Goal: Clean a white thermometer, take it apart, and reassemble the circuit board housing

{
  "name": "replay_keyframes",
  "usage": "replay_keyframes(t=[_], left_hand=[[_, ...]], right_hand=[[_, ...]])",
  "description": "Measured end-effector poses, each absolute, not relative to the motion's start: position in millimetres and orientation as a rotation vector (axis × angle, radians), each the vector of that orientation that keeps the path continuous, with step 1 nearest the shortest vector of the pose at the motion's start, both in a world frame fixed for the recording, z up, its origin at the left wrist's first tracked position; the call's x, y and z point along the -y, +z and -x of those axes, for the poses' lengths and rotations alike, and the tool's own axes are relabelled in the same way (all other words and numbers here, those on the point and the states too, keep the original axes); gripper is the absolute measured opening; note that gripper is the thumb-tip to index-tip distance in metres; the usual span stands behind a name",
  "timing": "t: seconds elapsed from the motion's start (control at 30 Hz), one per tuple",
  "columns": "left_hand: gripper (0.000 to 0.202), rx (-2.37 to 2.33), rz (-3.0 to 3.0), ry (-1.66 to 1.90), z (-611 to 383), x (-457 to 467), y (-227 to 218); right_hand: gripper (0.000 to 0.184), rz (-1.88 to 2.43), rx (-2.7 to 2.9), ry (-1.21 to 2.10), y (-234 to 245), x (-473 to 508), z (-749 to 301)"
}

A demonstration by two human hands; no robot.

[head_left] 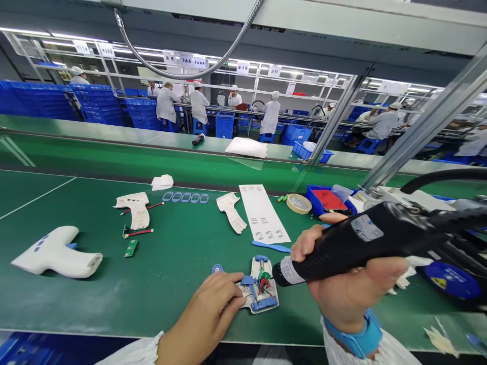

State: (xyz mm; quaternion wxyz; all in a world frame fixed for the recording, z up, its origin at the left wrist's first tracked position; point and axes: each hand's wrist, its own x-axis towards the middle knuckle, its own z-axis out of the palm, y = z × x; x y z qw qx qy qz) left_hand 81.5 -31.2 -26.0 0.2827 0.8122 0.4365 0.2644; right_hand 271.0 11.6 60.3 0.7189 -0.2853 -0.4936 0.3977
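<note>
1 white handheld-device housing half (255, 265), held on the green bench (186, 233) by the left hand (213, 299), looks wired yet uncovered, the right hand (342, 291) clasping a black electric screwdriver (342, 243) over it.

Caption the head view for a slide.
On a green table, the left hand steadies a wired white shell while the right hand points a black driver at it.

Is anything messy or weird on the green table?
Yes: a crumpled pale scrap lies loose near the front edge of the table, on the right, unlike the flat printed sheet. I see no clear damage on the open device the left hand touches.
</note>
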Motion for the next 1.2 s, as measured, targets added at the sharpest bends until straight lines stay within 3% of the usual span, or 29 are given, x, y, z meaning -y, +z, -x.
replay_keyframes(t=[1.2], left_hand=[[0.016,-1.167,-2.131,0.752,-84,29,-25]], right_hand=[[0.058,0.667,1.236,0.949,45,-18,-260]])
